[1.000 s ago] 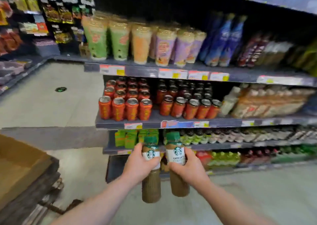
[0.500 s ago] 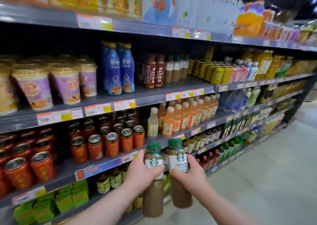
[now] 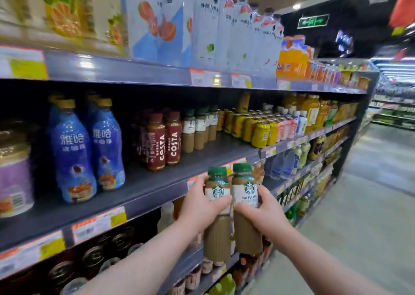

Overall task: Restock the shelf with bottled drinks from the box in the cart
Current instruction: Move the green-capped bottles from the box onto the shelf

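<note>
I hold two green-capped coffee bottles upright, side by side and touching. My left hand [image 3: 203,207] grips the left bottle [image 3: 216,234] around its label. The right bottle [image 3: 245,189], labelled caffe latte, is gripped by my right hand [image 3: 262,213]. Both sit just in front of and slightly below the edge of the grey middle shelf [image 3: 202,157]. Further back on that shelf stand matching green-capped coffee bottles [image 3: 198,129], with bare shelf in front of them. The cart and box are out of view.
Red Costa bottles [image 3: 165,140] stand left of the matching row, blue bottles [image 3: 87,148] further left, yellow cans [image 3: 258,129] to the right. Large water bottles [image 3: 213,25] fill the shelf above. Cans [image 3: 94,258] sit on the shelf below. The aisle floor [image 3: 359,227] stretches to the right.
My view has swung up and right along the shelving. Both hands have carried the two bottles upward, from the lower shelves to the edge of the middle shelf.
</note>
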